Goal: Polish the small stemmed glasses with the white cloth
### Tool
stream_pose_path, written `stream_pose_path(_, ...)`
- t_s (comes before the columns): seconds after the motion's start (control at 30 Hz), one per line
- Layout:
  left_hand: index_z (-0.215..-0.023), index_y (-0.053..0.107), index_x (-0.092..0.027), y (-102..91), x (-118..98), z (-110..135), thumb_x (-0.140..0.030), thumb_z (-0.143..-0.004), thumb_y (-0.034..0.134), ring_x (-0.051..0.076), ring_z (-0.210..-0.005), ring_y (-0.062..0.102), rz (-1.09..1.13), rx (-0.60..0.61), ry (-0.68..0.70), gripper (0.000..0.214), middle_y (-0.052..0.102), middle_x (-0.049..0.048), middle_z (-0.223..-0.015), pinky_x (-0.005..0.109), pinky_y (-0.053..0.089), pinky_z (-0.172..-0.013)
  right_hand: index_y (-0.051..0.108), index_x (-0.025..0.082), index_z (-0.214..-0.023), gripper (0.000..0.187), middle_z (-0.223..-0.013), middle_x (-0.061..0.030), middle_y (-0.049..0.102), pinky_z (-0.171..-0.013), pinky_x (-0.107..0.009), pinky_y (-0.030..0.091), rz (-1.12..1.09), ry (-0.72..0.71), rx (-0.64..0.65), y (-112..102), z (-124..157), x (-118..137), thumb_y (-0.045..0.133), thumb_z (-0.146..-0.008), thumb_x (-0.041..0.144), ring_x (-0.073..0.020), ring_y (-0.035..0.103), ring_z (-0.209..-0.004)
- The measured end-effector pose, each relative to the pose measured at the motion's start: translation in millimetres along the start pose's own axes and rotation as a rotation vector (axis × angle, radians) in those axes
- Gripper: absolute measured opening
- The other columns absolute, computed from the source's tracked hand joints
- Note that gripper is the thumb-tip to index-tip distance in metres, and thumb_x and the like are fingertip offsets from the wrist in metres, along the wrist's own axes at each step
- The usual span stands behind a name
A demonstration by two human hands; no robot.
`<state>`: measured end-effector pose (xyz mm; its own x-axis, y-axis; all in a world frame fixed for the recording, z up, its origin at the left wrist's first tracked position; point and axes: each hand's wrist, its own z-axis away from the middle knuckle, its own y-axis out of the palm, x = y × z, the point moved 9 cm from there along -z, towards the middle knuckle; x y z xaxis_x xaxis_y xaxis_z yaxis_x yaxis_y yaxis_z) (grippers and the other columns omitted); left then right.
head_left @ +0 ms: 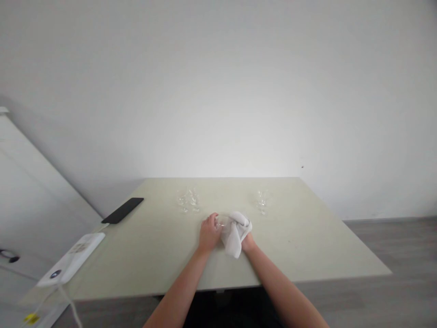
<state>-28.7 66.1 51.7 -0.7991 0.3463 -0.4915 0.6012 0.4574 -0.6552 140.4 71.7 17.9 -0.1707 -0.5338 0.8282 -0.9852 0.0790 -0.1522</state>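
My left hand (209, 233) is closed around a clear glass (222, 221), which lies tilted between my two hands above the table. A white cloth (233, 238) is bunched in my right hand (249, 242) and pressed against the glass. The cloth covers most of the right fingers and part of the glass, so its full shape is hidden. Beyond my left hand stand several small clear stemmed glasses (188, 199). More clear glassware (262, 200) stands farther back on the right, its outline faint against the pale tabletop.
The pale table (307, 246) reaches back to a white wall (221, 91). A black flat object (123, 210) lies along its left edge. Nearer, a white power strip (72, 259) with a cable sits by a white cabinet (30, 191).
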Motion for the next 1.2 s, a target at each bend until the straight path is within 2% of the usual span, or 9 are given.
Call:
stream_pose_path(0.07,-0.110,0.051,-0.020,-9.2,15.2,-1.8,-0.037,-0.081,0.061,0.021,-0.082,0.061,0.161,-0.098,-0.117,0.036,0.063,0.0042,-0.086,0.035,0.046,-0.079,0.061,0.016,-0.104,0.032,-0.105,-0.0141,0.067,-0.094,-0.043,0.049,0.058,0.009,-0.063,-7.3,-0.1,0.2,0.051,-0.087,0.041,-0.0273,0.064,-0.098)
stream_pose_path(0.13,-0.108,0.050,-0.020,-11.9,22.7,-2.1,-0.044,-0.078,0.065,0.020,-0.082,0.060,0.324,-0.133,-0.173,0.041,0.061,0.0028,-0.087,0.033,0.047,-0.079,0.060,0.016,-0.110,0.038,-0.112,-0.0145,0.066,-0.103,-0.047,0.041,0.138,-0.007,-0.050,-5.8,-0.7,5.0,0.059,-0.081,0.040,-0.0293,0.060,-0.107)
stream_pose_path(0.2,-0.105,0.051,-0.020,-6.2,17.9,-2.0,-0.047,-0.076,0.066,0.019,-0.085,0.060,0.441,-0.068,-0.151,0.043,0.060,0.0030,-0.090,0.033,0.046,-0.081,0.062,0.018,-0.109,0.038,-0.109,-0.0123,0.067,-0.105,-0.047,0.040,0.203,-0.040,0.074,7.9,-0.8,12.4,0.064,-0.077,0.037,-0.0288,0.060,-0.108)
stream_pose_path(0.33,-0.111,0.052,-0.019,10.6,-10.6,4.5,-0.050,-0.072,0.069,0.023,-0.101,0.057,0.528,0.150,0.000,0.052,0.059,0.0081,-0.107,0.037,0.043,-0.090,0.066,0.020,-0.103,0.026,-0.105,-0.0092,0.068,-0.102,-0.043,0.042,0.166,-0.120,0.337,35.0,4.4,28.7,0.060,-0.080,0.029,-0.0258,0.061,-0.106)
stream_pose_path(0.43,-0.117,0.052,-0.018,17.1,-22.7,9.8,-0.055,-0.073,0.067,0.025,-0.108,0.054,0.559,0.238,0.068,0.060,0.057,0.0107,-0.113,0.040,0.041,-0.096,0.065,0.018,-0.103,0.024,-0.103,-0.0082,0.068,-0.099,-0.040,0.044,0.016,-0.129,0.408,38.4,7.1,39.1,0.059,-0.080,0.025,-0.0242,0.061,-0.101)
stream_pose_path(0.6,-0.124,0.048,-0.017,19.2,-21.0,10.0,-0.061,-0.075,0.062,0.027,-0.112,0.053,0.623,0.257,0.084,0.067,0.055,0.0133,-0.119,0.042,0.039,-0.098,0.064,0.018,-0.105,0.027,-0.105,-0.0069,0.066,-0.098,-0.040,0.044,-0.150,-0.104,0.483,41.1,9.1,53.8,0.062,-0.079,0.025,-0.0231,0.061,-0.100)
stream_pose_path(0.83,-0.121,0.049,-0.017,20.2,-19.5,9.4,-0.056,-0.074,0.066,0.026,-0.110,0.054,0.585,0.269,0.039,0.062,0.056,0.0127,-0.119,0.042,0.040,-0.097,0.065,0.017,-0.102,0.026,-0.102,-0.0072,0.067,-0.095,-0.041,0.046,-0.238,-0.077,0.482,41.9,7.3,54.2,0.065,-0.078,0.025,-0.0237,0.062,-0.096)
stream_pose_path(1.0,-0.122,0.049,-0.018,22.6,-18.8,11.2,-0.055,-0.073,0.067,0.027,-0.111,0.055,0.595,0.296,0.001,0.064,0.058,0.0127,-0.118,0.044,0.040,-0.096,0.066,0.017,-0.099,0.027,-0.098,-0.0066,0.067,-0.094,-0.040,0.048,-0.228,-0.017,0.542,47.4,8.5,52.6,0.069,-0.075,0.029,-0.0250,0.061,-0.097)
stream_pose_path(1.2,-0.122,0.048,-0.019,21.6,-19.2,10.3,-0.049,-0.074,0.068,0.025,-0.107,0.056,0.626,0.284,0.042,0.061,0.059,0.0110,-0.115,0.042,0.041,-0.096,0.065,0.017,-0.101,0.026,-0.098,-0.0064,0.066,-0.096,-0.039,0.046,-0.218,-0.041,0.514,46.4,8.6,49.3,0.064,-0.079,0.029,-0.0233,0.059,-0.096)
